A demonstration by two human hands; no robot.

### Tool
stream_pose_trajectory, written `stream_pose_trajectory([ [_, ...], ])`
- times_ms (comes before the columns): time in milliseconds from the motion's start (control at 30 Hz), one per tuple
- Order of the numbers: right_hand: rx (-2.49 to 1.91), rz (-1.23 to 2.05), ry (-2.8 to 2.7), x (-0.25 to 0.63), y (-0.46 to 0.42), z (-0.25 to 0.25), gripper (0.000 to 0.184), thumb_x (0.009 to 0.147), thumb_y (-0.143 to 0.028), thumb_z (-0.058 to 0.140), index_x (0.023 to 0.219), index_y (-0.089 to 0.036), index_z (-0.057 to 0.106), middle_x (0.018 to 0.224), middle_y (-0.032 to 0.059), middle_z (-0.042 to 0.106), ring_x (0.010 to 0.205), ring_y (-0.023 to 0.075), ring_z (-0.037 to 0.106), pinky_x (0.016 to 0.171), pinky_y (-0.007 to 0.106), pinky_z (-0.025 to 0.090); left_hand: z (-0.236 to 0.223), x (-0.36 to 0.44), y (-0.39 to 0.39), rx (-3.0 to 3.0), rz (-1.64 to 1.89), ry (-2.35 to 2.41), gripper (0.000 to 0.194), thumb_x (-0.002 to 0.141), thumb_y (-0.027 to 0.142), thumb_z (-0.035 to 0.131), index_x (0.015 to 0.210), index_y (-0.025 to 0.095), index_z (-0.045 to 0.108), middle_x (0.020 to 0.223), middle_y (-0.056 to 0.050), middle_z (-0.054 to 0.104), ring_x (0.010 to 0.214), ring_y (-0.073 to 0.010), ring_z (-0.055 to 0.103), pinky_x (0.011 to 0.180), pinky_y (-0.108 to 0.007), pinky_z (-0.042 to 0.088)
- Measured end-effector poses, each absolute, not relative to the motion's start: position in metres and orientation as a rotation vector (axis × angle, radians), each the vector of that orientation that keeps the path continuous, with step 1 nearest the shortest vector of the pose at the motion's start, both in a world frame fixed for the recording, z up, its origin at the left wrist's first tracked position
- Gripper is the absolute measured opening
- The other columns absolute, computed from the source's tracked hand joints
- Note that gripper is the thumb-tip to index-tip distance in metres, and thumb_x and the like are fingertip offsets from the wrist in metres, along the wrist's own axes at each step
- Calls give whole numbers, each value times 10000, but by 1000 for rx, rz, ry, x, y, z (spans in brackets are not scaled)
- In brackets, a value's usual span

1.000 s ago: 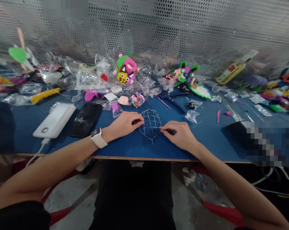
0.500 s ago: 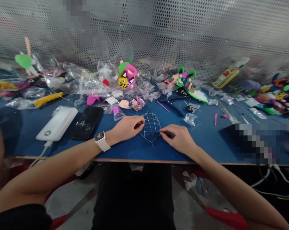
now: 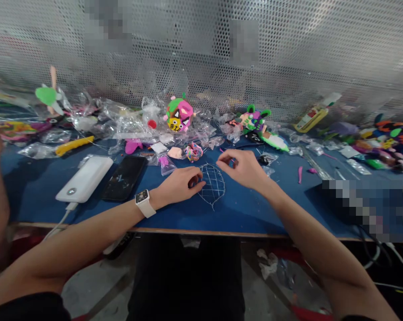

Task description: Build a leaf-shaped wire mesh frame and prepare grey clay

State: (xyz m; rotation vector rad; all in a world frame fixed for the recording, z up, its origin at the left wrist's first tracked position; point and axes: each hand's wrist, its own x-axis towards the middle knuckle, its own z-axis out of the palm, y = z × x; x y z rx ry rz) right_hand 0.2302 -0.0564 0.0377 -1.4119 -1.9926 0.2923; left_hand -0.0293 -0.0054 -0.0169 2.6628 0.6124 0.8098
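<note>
Here, in the head view, a leaf-shaped mesh (image 3: 213,183) of thin, shiny wire lies on the flat blue table (image 3: 188,218). The left hand (image 3: 179,185) curls over its left edge; the right hand (image 3: 244,167) arches by its upper right, fingertips nearly meeting. Whether either pinches wire, I cannot tell.

Right hand (image 3: 244,168) now up off the wire frame (image 3: 212,186)

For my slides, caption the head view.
Left hand at the edge of a wire frame, right hand nearby, over a blue table.
</note>
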Motion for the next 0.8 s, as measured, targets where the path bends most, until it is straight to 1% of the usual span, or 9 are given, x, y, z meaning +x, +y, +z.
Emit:
stream_pose_trajectory([
  [100, -1372, 355, -2111, 217, -8, 44, 98, 956, -295, 724, 1010, -223, 766, 1033, 64, 825, 907, 226, 749, 835, 387, 565, -14, -31, -3, 2614, 907, 642, 181, 1064, 322, 581, 997, 181, 673, 846, -28, 706, 684, -132, 639, 647, -279, 495],
  [200, -1427, 346, -2275, 199, 34, 38, 395, 876, -396, 859, 1192, -182, 760, 1257, 144, 794, 1092, 304, 736, 969, 463, 577, -12, -33, 0, 2565, 928, 675, 189, 1062, 292, 573, 945, 182, 671, 818, -22, 706, 674, -125, 638, 646, -271, 483],
  [267, -1444, 337, -2362, 188, 51, 30, 563, 802, -401, 928, 1281, -175, 738, 1356, 173, 759, 1226, 354, 699, 1052, 500, 559, -11, -35, 3, 2545, 935, 701, 194, 1062, 296, 577, 938, 182, 674, 812, -25, 712, 684, -134, 647, 649, -276, 483],
  [300, -1453, 334, -2372, 184, 57, 25, 605, 774, -389, 946, 1301, -185, 730, 1357, 169, 757, 1231, 359, 698, 1053, 506, 563, -11, -35, 4, 2535, 943, 712, 195, 1061, 299, 580, 936, 183, 675, 812, -28, 717, 689, -140, 652, 652, -280, 486],
  [400, -1457, 320, -2307, 181, 60, 17, 552, 775, -337, 921, 1274, -189, 737, 1286, 156, 782, 1181, 353, 725, 1036, 502, 580, -9, -37, 5, 2505, 973, 732, 187, 1056, 294, 586, 928, 185, 666, 808, -30, 720, 691, -146, 653, 651, -286, 494],
  [500, -1386, 256, -2186, 189, 48, 21, 543, 784, -267, 866, 1303, -183, 728, 1308, 155, 783, 1214, 357, 728, 1093, 512, 567, -7, -38, 6, 2431, 1058, 765, 122, 1044, 271, 595, 979, 185, 652, 812, -21, 701, 697, -136, 653, 653, -274, 512],
  [600, -1308, 126, -2024, 198, 30, 31, 580, 825, -284, 801, 1387, -195, 688, 1364, 153, 762, 1245, 361, 721, 1113, 537, 563, -2, -37, 13, 2219, 1194, 861, 185, 1044, 319, 626, 1163, 177, 624, 1013, -74, 724, 829, -150, 702, 716, -279, 584],
  [733, -1176, -36, -1945, 201, 7, 32, 605, 854, -284, 724, 1448, -203, 643, 1406, 149, 748, 1268, 360, 723, 1095, 548, 588, 12, -23, 28, 1842, 1171, 790, 585, 1002, 467, 728, 1482, 231, 491, 1500, -182, 587, 1051, -209, 738, 811, -344, 672],
  [800, -1111, -91, -1946, 200, 3, 28, 587, 875, -286, 693, 1456, -220, 634, 1388, 131, 761, 1240, 343, 742, 1063, 533, 617, 19, -11, 36, 1746, 1074, 674, 649, 990, 507, 751, 1525, 270, 472, 1507, -169, 587, 1087, -231, 738, 860, -369, 684],
])
